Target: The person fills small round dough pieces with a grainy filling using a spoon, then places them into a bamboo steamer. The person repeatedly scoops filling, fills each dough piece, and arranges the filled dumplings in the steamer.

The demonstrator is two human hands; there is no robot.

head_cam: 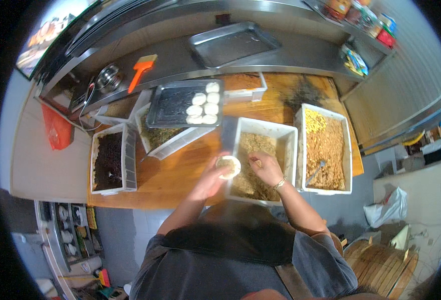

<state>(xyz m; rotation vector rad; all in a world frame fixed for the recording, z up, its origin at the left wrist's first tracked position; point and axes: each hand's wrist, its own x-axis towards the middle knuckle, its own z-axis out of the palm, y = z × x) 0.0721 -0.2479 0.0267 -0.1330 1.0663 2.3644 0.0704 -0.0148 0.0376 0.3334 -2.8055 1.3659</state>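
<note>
My left hand (213, 176) holds a round, pale dough wrapper (237, 168) with a light brown crumbly filling (226, 165) on it. The wrapper is held up beside the left wall of a white plastic bin (267, 125). Over this bin, my right hand (267, 168) has its fingers curled inward, and a bracelet circles the wrist. Whether a pinch of filling sits between those fingertips is too small to tell. Loose beige crumbly filling (252, 187) lies inside the bin below the hand.
Beyond, a dark metal tray (168, 107) bears several white dough pieces (211, 108). A bin of brown and yellow filling (325, 150) stands right; a bin of dark filling (108, 157) stands left. The steel shelf (175, 56) holds an orange brush (141, 71) and another tray (231, 45).
</note>
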